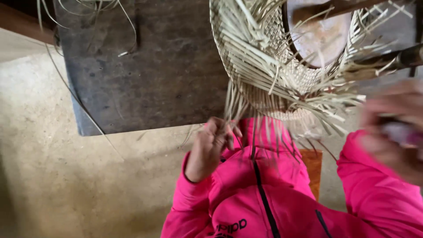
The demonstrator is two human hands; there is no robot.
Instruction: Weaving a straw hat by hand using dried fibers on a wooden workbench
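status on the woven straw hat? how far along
Done: the woven straw hat has a tight plaited band round its form. In hand: the left hand pinches loose straw strands hanging off the table edge. The right hand is blurred, holding something small I can't identify. Left: many unwoven ends still stick out all round.

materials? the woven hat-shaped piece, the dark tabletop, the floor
Woven piece: pale dry plant strips, probably straw or palm, matte; plaited lattice with loose ends, some gripped by the left hand.
Tabletop: likely old wood, dark grey and scuffed, unfinished; could be another board.
Floor: looks like bare concrete or packed earth, beige, mottled, matte.
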